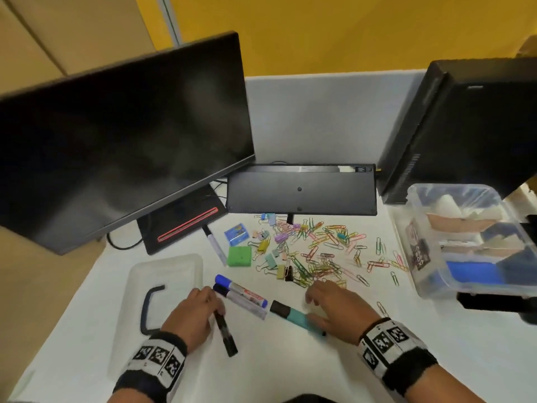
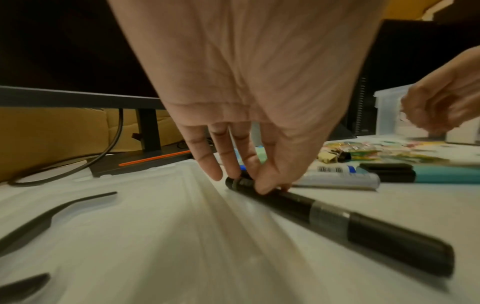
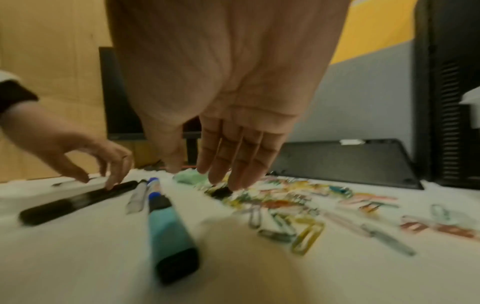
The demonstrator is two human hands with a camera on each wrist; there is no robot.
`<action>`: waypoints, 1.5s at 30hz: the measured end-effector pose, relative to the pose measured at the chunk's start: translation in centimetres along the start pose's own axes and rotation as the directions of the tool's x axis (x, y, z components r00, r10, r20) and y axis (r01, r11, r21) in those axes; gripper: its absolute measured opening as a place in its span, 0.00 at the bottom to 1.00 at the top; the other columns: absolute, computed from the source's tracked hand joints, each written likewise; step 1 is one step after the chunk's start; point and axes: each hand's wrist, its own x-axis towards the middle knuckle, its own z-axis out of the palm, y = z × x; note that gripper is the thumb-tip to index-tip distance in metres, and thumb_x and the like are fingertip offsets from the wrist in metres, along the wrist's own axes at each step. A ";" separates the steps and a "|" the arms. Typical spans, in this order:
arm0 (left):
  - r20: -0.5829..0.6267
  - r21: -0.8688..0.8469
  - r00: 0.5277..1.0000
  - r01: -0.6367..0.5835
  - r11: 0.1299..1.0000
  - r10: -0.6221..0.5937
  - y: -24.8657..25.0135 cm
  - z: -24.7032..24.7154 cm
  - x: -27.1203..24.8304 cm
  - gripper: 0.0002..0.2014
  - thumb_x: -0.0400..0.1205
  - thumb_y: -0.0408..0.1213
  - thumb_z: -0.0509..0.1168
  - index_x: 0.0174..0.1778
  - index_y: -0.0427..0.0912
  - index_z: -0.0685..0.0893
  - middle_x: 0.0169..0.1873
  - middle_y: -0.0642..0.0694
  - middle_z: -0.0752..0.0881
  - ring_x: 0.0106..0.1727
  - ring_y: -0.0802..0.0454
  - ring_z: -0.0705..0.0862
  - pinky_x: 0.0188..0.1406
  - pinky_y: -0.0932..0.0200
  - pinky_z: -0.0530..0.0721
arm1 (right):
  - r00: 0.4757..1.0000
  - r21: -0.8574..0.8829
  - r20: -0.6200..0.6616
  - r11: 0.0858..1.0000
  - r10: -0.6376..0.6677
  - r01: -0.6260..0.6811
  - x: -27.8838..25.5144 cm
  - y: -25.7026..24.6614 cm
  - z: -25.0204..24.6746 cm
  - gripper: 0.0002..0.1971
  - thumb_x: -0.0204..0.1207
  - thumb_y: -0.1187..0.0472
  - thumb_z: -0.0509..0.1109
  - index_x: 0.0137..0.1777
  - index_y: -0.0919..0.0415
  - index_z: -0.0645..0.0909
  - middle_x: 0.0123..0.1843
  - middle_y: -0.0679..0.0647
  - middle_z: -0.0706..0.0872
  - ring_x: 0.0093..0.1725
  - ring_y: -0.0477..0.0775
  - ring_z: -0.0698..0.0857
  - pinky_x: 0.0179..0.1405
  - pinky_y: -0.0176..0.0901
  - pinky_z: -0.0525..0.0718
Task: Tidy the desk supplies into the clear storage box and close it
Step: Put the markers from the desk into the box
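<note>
A black marker (image 1: pixel 225 333) lies on the white desk, and my left hand (image 1: pixel 215 306) pinches its far end between thumb and fingers (image 2: pixel 233 172). Two blue-capped markers (image 1: pixel 241 292) lie just beyond it. A teal highlighter (image 1: pixel 299 317) lies to the right; my right hand (image 1: pixel 312 306) hovers over it with straight fingers (image 3: pixel 233 172), holding nothing. Several coloured paper clips and binder clips (image 1: pixel 319 257) are scattered behind. The clear storage box (image 1: pixel 436 287) stands open at the right, partly filled. Its lid (image 1: pixel 174 266) with a dark handle lies flat at the left.
A green block (image 1: pixel 239 256), a small blue box (image 1: pixel 236 234) and a purple pen (image 1: pixel 216 245) lie near the monitor's base. The monitor (image 1: pixel 122 135) fills the left, a black keyboard (image 1: pixel 300 189) stands on edge behind the clips, and a computer tower (image 1: pixel 465 126) stands at the right.
</note>
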 end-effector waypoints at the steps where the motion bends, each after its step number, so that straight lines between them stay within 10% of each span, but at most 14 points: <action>1: -0.006 -0.003 1.000 -0.029 1.000 0.029 -0.4 0.3 0.1 0.22 0.75 0.27 0.59 0.60 0.55 0.79 0.59 0.55 0.73 0.61 0.54 0.72 0.56 0.64 0.74 | 0.998 -0.019 0.062 1.000 0.023 -0.021 0.5 -0.5 0.8 0.17 0.77 0.45 0.64 0.63 0.51 0.72 0.61 0.47 0.74 0.59 0.52 0.76 0.49 0.46 0.78; 9: -0.023 0.158 0.988 -0.147 0.977 0.152 -1.8 1.1 1.4 0.19 0.57 0.36 0.79 0.38 0.57 0.82 0.41 0.56 0.79 0.40 0.53 0.80 0.29 0.65 0.75 | 0.976 -0.008 0.079 0.979 0.201 -0.201 1.9 -2.3 4.3 0.14 0.76 0.53 0.63 0.60 0.53 0.71 0.57 0.50 0.76 0.52 0.52 0.76 0.46 0.44 0.78; 22: -0.183 -0.191 0.965 -0.221 0.956 0.186 0.3 -3.1 4.0 0.10 0.81 0.44 0.65 0.57 0.55 0.79 0.54 0.59 0.77 0.56 0.59 0.71 0.54 0.65 0.73 | 0.928 0.406 -0.133 0.873 0.348 -0.269 -0.9 -0.6 -3.7 0.08 0.83 0.54 0.61 0.61 0.48 0.72 0.47 0.48 0.83 0.39 0.43 0.80 0.37 0.36 0.77; 27: -0.234 -0.223 0.958 -0.219 0.950 0.166 3.6 -4.4 6.2 0.10 0.83 0.45 0.62 0.59 0.53 0.79 0.51 0.57 0.78 0.54 0.58 0.73 0.52 0.63 0.73 | 0.780 0.360 -0.371 0.852 0.504 -0.380 -4.1 2.4 -11.2 0.15 0.83 0.60 0.60 0.68 0.56 0.76 0.56 0.50 0.72 0.52 0.49 0.76 0.57 0.41 0.74; 33: -0.242 -0.277 0.959 -0.214 0.937 0.148 6.9 -3.8 7.3 0.09 0.83 0.48 0.61 0.57 0.53 0.78 0.49 0.57 0.78 0.48 0.58 0.80 0.48 0.61 0.80 | 0.460 0.390 -0.612 0.751 0.644 -0.533 -9.5 8.1 -17.1 0.10 0.78 0.63 0.68 0.59 0.60 0.80 0.52 0.57 0.84 0.49 0.57 0.82 0.49 0.47 0.79; 37: -0.234 -0.309 0.963 -0.204 0.929 0.133 8.6 -2.9 7.5 0.08 0.82 0.48 0.62 0.56 0.54 0.78 0.47 0.59 0.78 0.46 0.61 0.80 0.45 0.61 0.81 | 0.354 0.495 -0.542 0.630 0.762 -0.599 -10.9 12.3 -18.1 0.08 0.78 0.63 0.70 0.55 0.61 0.79 0.46 0.57 0.82 0.43 0.54 0.80 0.42 0.46 0.76; 45: -0.238 -0.309 0.962 -0.208 0.928 0.136 10.9 -2.4 7.0 0.06 0.83 0.47 0.60 0.55 0.55 0.77 0.47 0.57 0.77 0.44 0.64 0.78 0.40 0.67 0.77 | 0.467 0.583 -0.021 0.390 0.884 -0.713 -7.2 21.0 -17.0 0.18 0.76 0.72 0.68 0.66 0.73 0.77 0.58 0.66 0.83 0.49 0.58 0.83 0.44 0.46 0.86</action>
